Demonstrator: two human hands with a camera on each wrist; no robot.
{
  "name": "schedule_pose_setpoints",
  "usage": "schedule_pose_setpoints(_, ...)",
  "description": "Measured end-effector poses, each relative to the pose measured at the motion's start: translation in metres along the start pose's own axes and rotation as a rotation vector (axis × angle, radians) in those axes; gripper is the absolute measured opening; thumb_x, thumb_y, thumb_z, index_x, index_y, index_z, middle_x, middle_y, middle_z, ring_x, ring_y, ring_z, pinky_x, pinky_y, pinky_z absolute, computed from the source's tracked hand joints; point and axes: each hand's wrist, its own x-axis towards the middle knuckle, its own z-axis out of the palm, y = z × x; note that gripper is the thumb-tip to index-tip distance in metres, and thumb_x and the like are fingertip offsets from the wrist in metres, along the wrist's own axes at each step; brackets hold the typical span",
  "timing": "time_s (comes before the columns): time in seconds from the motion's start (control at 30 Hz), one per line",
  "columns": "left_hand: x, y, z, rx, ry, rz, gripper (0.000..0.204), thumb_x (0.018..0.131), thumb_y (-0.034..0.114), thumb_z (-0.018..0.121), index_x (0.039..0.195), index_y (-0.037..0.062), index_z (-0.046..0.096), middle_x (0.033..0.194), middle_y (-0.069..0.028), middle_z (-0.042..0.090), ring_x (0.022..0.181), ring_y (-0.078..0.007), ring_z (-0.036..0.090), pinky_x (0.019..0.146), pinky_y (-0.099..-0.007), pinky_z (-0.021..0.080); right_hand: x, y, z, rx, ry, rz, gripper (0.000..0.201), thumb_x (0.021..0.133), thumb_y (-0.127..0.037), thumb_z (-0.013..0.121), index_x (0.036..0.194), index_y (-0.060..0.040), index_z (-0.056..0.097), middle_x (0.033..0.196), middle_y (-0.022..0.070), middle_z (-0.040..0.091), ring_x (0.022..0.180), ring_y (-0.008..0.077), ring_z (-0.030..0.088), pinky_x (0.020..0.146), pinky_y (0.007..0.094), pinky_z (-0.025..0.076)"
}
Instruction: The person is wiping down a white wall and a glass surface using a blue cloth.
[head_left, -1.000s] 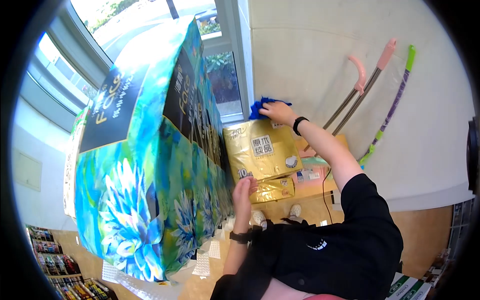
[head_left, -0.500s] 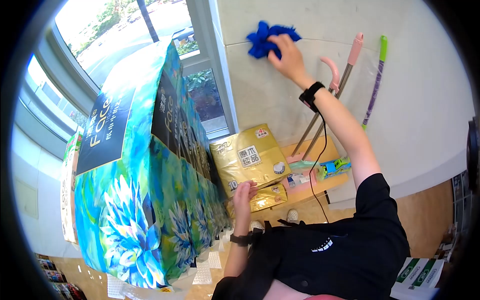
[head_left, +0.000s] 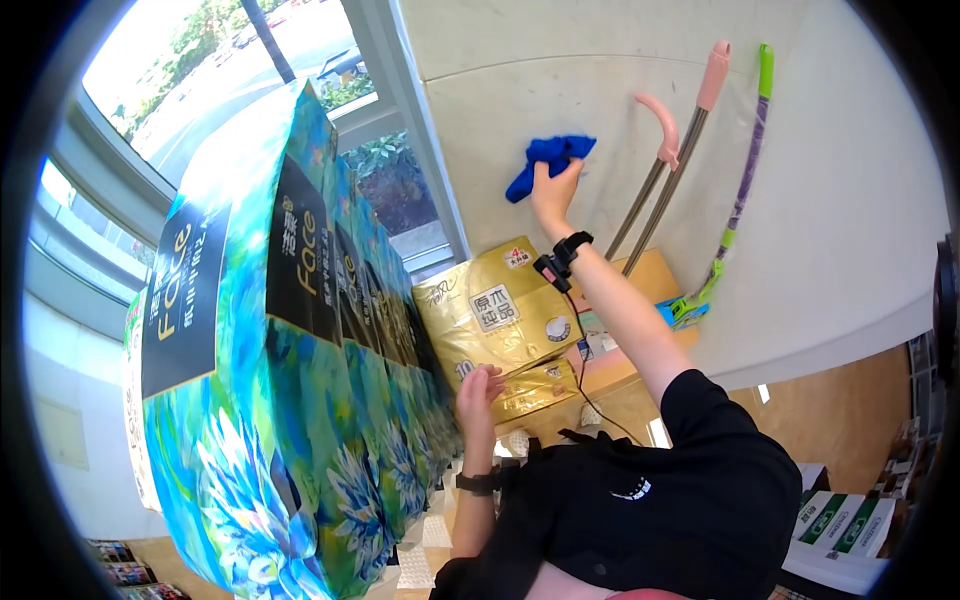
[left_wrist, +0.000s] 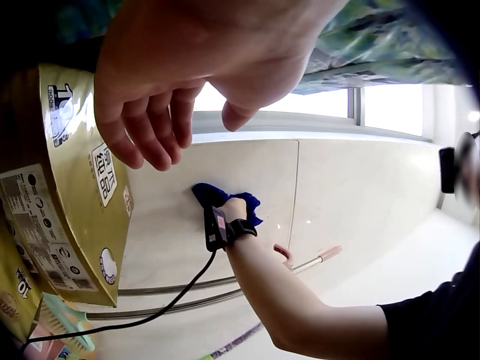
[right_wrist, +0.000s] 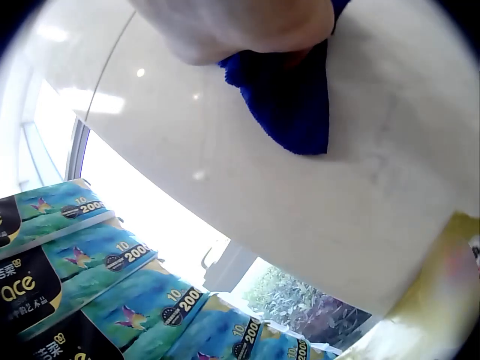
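Observation:
My right hand [head_left: 554, 200] grips a bunched blue cloth [head_left: 560, 150] against the pale wall [head_left: 480, 120]. In the right wrist view a pointed corner of the cloth [right_wrist: 289, 112] hangs out below the hand. My left hand [head_left: 478, 393] holds nothing, its fingers loosely bent in the left wrist view. It hovers beside a gold tissue pack [head_left: 465, 330], which lies on top of another gold pack [head_left: 535, 390].
Blue-green tissue packs [head_left: 240, 420] are stacked high on the left, before a window [head_left: 390, 190]. Pink-handled poles [head_left: 690, 135] and a green-and-purple stick [head_left: 750, 160] lean on the wall at right. A black cable [head_left: 600, 410] trails from the right wrist.
My right hand first went up the wall with the blue cloth from beside the gold pack, then came partway down again. My left hand stays near the gold packs.

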Motion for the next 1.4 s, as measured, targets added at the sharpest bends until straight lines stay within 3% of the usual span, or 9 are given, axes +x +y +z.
schedule_pose_setpoints(0.27, -0.007, 0.000, -0.012, 0.050, 0.082, -0.023, 0.027, 0.096, 0.026, 0.048, 0.106, 0.0026, 0.058, 0.097, -0.0070, 0.064, 0.088, -0.0145, 0.061, 0.079, -0.0276, 0.048, -0.028, 0.091, -0.010, -0.227, 0.130, 0.754, 0.056, 0.080, -0.022, 0.058, 0.122, 0.0038, 0.032, 0.112, 0.0290, 0.055, 0.107, 0.0419, 0.054, 0.092, 0.0418, 0.042)
schedule_pose_setpoints(0.43, -0.014, 0.000, -0.013, 0.054, 0.100, -0.014, 0.027, 0.096, 0.027, 0.048, 0.106, 0.0031, 0.058, 0.097, -0.0064, 0.064, 0.087, -0.0141, 0.061, 0.079, -0.0272, 0.049, -0.008, 0.156, -0.025, 0.241, -0.033, 1.291, 0.040, 0.083, -0.015, 0.051, 0.119, -0.0028, 0.039, 0.109, 0.0192, 0.054, 0.104, 0.0341, 0.055, 0.084, 0.0523, 0.050)
schedule_pose_setpoints(0.5, -0.018, 0.000, -0.010, 0.050, 0.097, -0.015, 0.028, 0.096, 0.027, 0.048, 0.107, 0.0027, 0.058, 0.098, -0.0067, 0.064, 0.087, -0.0142, 0.061, 0.079, -0.0271, 0.049, 0.000, 0.153, -0.037, 0.485, -0.273, 1.300, 0.021, 0.086, -0.009, 0.043, 0.105, -0.0046, 0.051, 0.106, 0.0168, 0.055, 0.100, 0.0331, 0.056, 0.084, 0.0530, 0.051)
schedule_pose_setpoints(0.77, -0.004, -0.004, 0.008, 0.025, -0.025, -0.021, 0.030, 0.096, 0.026, 0.049, 0.107, -0.0002, 0.057, 0.098, -0.0099, 0.064, 0.086, -0.0163, 0.062, 0.078, -0.0284, 0.049, 0.088, -0.033, -0.015, 0.890, -0.236, 0.997, 0.020, 0.088, -0.009, 0.044, 0.108, -0.0024, 0.047, 0.101, 0.0154, 0.054, 0.093, 0.0312, 0.059, 0.081, 0.0551, 0.053)
schedule_pose_setpoints(1.0, 0.000, -0.003, 0.015, 0.004, -0.083, -0.013, 0.029, 0.096, 0.025, 0.049, 0.107, -0.0013, 0.057, 0.099, -0.0110, 0.064, 0.086, -0.0176, 0.062, 0.077, -0.0296, 0.050, 0.131, -0.181, -0.003, 0.641, -0.270, 0.469, 0.028, 0.087, -0.011, 0.055, 0.109, 0.0025, 0.045, 0.103, 0.0154, 0.056, 0.092, 0.0271, 0.062, 0.080, 0.0470, 0.055)
schedule_pose_setpoints(1.2, -0.003, -0.006, 0.007, -0.015, -0.060, 0.014, 0.029, 0.096, 0.025, 0.048, 0.106, -0.0009, 0.057, 0.097, -0.0102, 0.063, 0.085, -0.0175, 0.062, 0.076, -0.0298, 0.050, 0.126, -0.139, -0.005, 0.437, -0.123, 0.355, 0.054, 0.081, -0.019, 0.060, 0.121, 0.0022, 0.032, 0.113, 0.0212, 0.050, 0.095, 0.0285, 0.059, 0.066, 0.0404, 0.055)
schedule_pose_setpoints(1.27, -0.002, -0.013, -0.002, -0.002, -0.037, 0.019, 0.029, 0.096, 0.025, 0.048, 0.106, -0.0008, 0.057, 0.097, -0.0097, 0.063, 0.085, -0.0174, 0.062, 0.076, -0.0296, 0.050, 0.118, -0.108, -0.001, 0.302, 0.057, 0.391, 0.048, 0.080, -0.019, 0.057, 0.118, 0.0039, 0.038, 0.112, 0.0259, 0.053, 0.101, 0.0346, 0.056, 0.085, 0.0386, 0.047)
schedule_pose_setpoints(1.33, -0.007, -0.009, -0.001, -0.001, -0.027, 0.014, 0.029, 0.096, 0.026, 0.048, 0.106, -0.0001, 0.057, 0.097, -0.0087, 0.063, 0.084, -0.0171, 0.062, 0.075, -0.0289, 0.050, 0.126, -0.038, 0.012, 0.168, 0.133, 0.273, 0.049, 0.082, -0.018, 0.055, 0.122, -0.0001, 0.033, 0.109, 0.0179, 0.052, 0.085, 0.0249, 0.060, 0.054, 0.0355, 0.052)
schedule_pose_setpoints(1.4, -0.011, -0.006, -0.002, 0.019, -0.028, 0.008, 0.029, 0.096, 0.026, 0.049, 0.106, 0.0003, 0.058, 0.097, -0.0084, 0.063, 0.084, -0.0166, 0.062, 0.075, -0.0287, 0.050, 0.120, -0.029, 0.004, 0.185, 0.151, 0.346, 0.048, 0.083, -0.017, 0.053, 0.122, -0.0002, 0.032, 0.109, 0.0186, 0.052, 0.084, 0.0252, 0.060, 0.054, 0.0361, 0.052)
